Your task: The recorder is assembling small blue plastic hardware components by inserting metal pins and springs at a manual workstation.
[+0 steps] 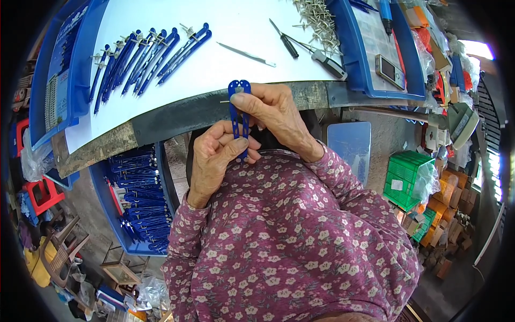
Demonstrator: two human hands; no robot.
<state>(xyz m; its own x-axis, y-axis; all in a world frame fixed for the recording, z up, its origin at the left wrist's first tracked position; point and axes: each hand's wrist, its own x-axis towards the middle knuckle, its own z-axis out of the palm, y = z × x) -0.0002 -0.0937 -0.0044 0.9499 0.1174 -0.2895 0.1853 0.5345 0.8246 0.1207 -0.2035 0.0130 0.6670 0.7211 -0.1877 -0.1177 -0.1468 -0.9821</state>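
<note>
Both hands are together in front of the table's near edge, holding a blue two-legged drawing compass (235,126) upright. My left hand (210,158) pinches its lower legs between thumb and fingers. My right hand (279,112) is closed on its upper part, the thumb pressed near the two rounded tops. A thin metal pin sticks out to the left beside that thumb. Beyond my hands lie metal tweezers (247,55) and a dark-handled screwdriver (289,47). Several blue compasses (155,63) with metal heads rest in a row on the white tabletop (214,75).
A heap of small metal parts (319,24) lies near a dark-handled tool (328,65). Blue trays stand left (79,72) and right (367,86), the right one with a phone (390,72). Below at left, a blue bin (102,188) holds many blue pieces. A green crate (403,180) stands right.
</note>
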